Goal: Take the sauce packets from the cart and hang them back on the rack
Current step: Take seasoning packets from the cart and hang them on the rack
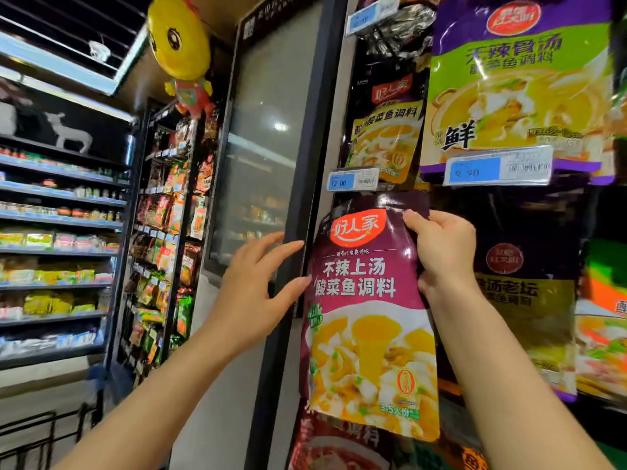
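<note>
Right hand (441, 252) grips the maroon packet (369, 320) at its upper right edge: fingers curled over the top corner, palm against the side. Packet hangs upright against the rack (342, 106), top edge just under the price tag (353, 180) reading 12.00. Whether its top is on a hook: cannot tell, that part is glare and hidden.

Left hand (258, 286) open, fingers straight and spread. Fingertips reach the packet's left edge; touching or just short, cannot tell. The hand lies across the dark door frame (295, 198) of the glass cooler (264, 147).

Edges and room:
- Left edge of packet sits close to the door frame, little gap.
- Right edge overlaps a dark packet (522, 290) hung beside it.
- Bottom edge overlaps a red packet (339, 446) below.
- Above, a black packet (386, 127) hangs directly over it; a purple-green packet (519, 86) to the right, with a tag (498, 169) reading 9.90.
- Open aisle only to the left, toward the shelves (57, 232).

Writing on the maroon packet: red oval logo 好人家; white text 不辣上汤 / 酸菜鱼调料; 3-5人份 near the bottom. Black packet: 酸菜鱼调料 readable. Purple-green packet: large 鲜; other text blurred.

A yellow balloon figure (179, 42) hangs near the ceiling at upper left.
</note>
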### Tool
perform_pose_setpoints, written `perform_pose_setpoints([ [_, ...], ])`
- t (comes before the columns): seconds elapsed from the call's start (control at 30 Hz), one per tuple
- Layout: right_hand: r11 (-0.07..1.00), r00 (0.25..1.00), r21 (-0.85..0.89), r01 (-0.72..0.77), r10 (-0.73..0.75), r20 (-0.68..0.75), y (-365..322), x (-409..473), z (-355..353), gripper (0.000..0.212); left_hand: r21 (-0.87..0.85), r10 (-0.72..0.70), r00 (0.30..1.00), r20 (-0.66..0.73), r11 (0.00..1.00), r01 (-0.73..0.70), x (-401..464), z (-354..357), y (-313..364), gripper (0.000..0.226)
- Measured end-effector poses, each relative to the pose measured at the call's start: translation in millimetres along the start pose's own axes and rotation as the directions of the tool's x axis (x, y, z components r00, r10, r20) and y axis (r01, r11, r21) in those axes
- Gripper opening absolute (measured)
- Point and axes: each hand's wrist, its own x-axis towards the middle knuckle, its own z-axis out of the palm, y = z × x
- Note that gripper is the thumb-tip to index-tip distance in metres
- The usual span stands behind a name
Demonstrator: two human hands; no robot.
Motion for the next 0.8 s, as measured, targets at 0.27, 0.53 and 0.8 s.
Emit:
perform_pose_setpoints([
  [0.27,0.997,0.994,0.023,-0.080,0.081,-0.070,16,38,15,0.015,-0.181,-0.105,0.991,-0.086,0.979,0.088,-1,-8,-14,0.033],
  [0.53,0.994,0.995,0.049,-0.102,0.101,0.011,17,53,29,0.016,-0.242,-0.263,0.961,0.086,0.930,0.276,18,42,-33,0.060],
  [0.8,0.997,0.998,0.024,-0.067,0.067,0.006,26,61,30,0.023,-0.264,-0.316,0.940,0.132,0.902,0.340,25,94,-47,0.076],
])
